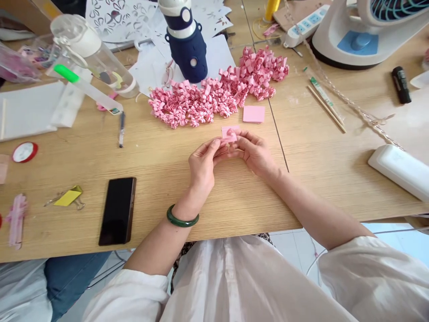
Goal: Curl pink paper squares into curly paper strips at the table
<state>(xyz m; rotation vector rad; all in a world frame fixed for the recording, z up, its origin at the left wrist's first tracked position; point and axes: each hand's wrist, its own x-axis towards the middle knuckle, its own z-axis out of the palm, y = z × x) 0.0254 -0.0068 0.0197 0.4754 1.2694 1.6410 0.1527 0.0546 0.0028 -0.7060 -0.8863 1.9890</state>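
Both my hands meet over the middle of the wooden table point(161, 170), pinching one small pink paper piece point(230, 133) that is partly curled. My left hand point(202, 164), with a green bangle on the wrist, grips its left edge with closed fingertips. My right hand point(254, 152) grips its right side the same way. Just beyond the hands lies a flat pink paper square point(254, 113). Behind it spreads a long heap of curled pink paper pieces point(217, 89).
A black phone point(117, 210) lies at the near left beside a yellow binder clip point(69, 197). A navy bottle point(186, 40), a clear bottle point(94, 56), white paper cut-outs, a pen point(121, 129), a fan base point(355, 31), chopsticks point(326, 107) and a white case point(400, 170) surround the work area.
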